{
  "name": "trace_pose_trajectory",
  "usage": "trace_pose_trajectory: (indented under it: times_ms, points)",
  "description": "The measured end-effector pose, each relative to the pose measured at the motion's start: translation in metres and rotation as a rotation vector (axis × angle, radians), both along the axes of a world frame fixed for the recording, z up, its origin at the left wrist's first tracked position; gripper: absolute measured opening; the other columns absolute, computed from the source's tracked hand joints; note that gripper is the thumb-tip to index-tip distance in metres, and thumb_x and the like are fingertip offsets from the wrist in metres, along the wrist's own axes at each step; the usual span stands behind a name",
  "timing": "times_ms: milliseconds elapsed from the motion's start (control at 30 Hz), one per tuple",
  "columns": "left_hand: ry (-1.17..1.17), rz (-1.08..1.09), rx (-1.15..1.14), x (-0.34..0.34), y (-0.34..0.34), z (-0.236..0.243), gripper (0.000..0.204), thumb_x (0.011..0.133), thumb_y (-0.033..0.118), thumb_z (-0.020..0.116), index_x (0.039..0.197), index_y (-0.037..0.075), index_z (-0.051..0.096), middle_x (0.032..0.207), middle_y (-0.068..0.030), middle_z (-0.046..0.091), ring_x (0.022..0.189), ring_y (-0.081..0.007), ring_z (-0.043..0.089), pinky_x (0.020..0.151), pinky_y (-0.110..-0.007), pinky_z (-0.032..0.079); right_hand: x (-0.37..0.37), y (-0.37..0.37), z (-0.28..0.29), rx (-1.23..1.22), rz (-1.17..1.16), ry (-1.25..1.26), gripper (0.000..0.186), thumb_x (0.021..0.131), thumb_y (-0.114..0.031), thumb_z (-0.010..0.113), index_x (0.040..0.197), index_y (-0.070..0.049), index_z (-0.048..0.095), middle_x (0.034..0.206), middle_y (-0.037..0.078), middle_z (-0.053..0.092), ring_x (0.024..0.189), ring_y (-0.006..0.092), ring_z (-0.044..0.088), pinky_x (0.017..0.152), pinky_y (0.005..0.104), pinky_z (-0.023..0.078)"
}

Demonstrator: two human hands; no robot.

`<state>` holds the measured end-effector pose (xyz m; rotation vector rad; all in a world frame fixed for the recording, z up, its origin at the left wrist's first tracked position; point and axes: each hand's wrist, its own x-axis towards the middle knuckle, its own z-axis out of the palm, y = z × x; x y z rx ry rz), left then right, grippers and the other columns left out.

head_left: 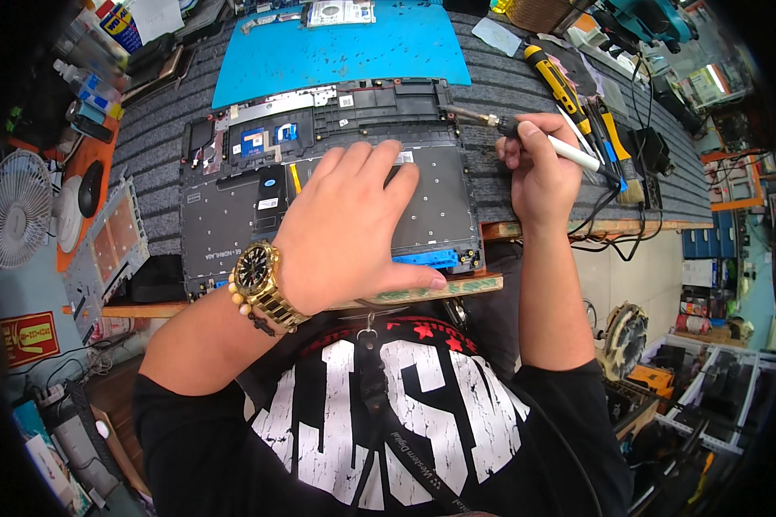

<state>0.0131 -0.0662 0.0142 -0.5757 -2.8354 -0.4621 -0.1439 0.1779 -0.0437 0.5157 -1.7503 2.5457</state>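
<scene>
An opened laptop top case (440, 194), dark with small screws, lies inside-up at the bench's front edge. My left hand (345, 228) rests across its middle with fingers spread and thumb out toward the near edge, hiding part of the panel. A gold watch (255, 271) is on that wrist. My right hand (545, 177) is closed round a soldering iron (573, 155) with a white handle. The iron's metal tip points left and reaches the case's right edge near its far corner; I cannot tell whether it touches.
A blue mat (345, 56) lies beyond the case. On the right are a yellow-and-black tool (553, 79), a brush (631, 188) and black cables (608, 207). A perforated metal panel (108, 246) leans at the left near a white fan (21, 207).
</scene>
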Motion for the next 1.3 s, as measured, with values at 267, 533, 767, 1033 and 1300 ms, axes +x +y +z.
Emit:
trace_pose_trajectory:
  times_ms: [267,533,767,1033,1300]
  points:
    - [-0.023,-0.033,-0.077,-0.002,-0.002,0.006,0.114,0.07,0.088,0.083,0.137,-0.003,0.068,0.157,-0.0255,0.057,0.132,-0.0427,0.06,0.116,-0.054,0.041,0.0,0.001,0.003,-0.121,-0.116,-0.018,0.011,0.103,-0.005,0.074,0.109,0.002,0.069,0.081,0.01,0.068,0.068,0.0185,0.063,0.068,0.0341,0.054]
    - [0.066,0.094,-0.069,0.014,0.005,0.0,0.117,0.069,0.088,0.084,0.148,0.003,0.068,0.156,-0.0278,0.054,0.138,-0.0428,0.055,0.119,-0.06,0.036,-0.002,0.003,0.003,-0.176,-0.132,-0.04,0.01,0.104,-0.005,0.073,0.111,0.001,0.068,0.085,0.011,0.067,0.071,0.0193,0.062,0.068,0.0354,0.054]
    - [0.001,0.221,-0.055,0.027,0.008,-0.001,0.115,0.069,0.087,0.085,0.153,0.01,0.068,0.144,-0.0274,0.058,0.141,-0.0432,0.053,0.121,-0.065,0.033,-0.002,0.003,0.004,-0.147,-0.165,-0.033,0.01,0.105,-0.006,0.072,0.111,0.001,0.068,0.086,0.01,0.067,0.072,0.0192,0.063,0.069,0.0363,0.055]
    - [0.054,0.245,0.009,0.035,0.01,-0.007,0.122,0.075,0.085,0.083,0.151,-0.007,0.062,0.149,-0.0343,0.059,0.144,-0.0505,0.055,0.129,-0.069,0.03,-0.012,0.002,0.013,-0.154,-0.118,-0.096,0.012,0.106,-0.011,0.072,0.112,0.0,0.068,0.083,0.011,0.067,0.07,0.0192,0.06,0.071,0.0415,0.056]
    - [0.073,0.274,0.047,0.04,0.01,-0.018,0.119,0.082,0.082,0.081,0.15,-0.012,0.059,0.153,-0.037,0.057,0.147,-0.0523,0.053,0.129,-0.068,0.031,-0.031,-0.039,0.056,-0.06,0.061,-0.06,0.012,0.105,-0.012,0.073,0.107,0.0,0.071,0.081,0.01,0.067,0.069,0.0178,0.061,0.066,0.0375,0.054]
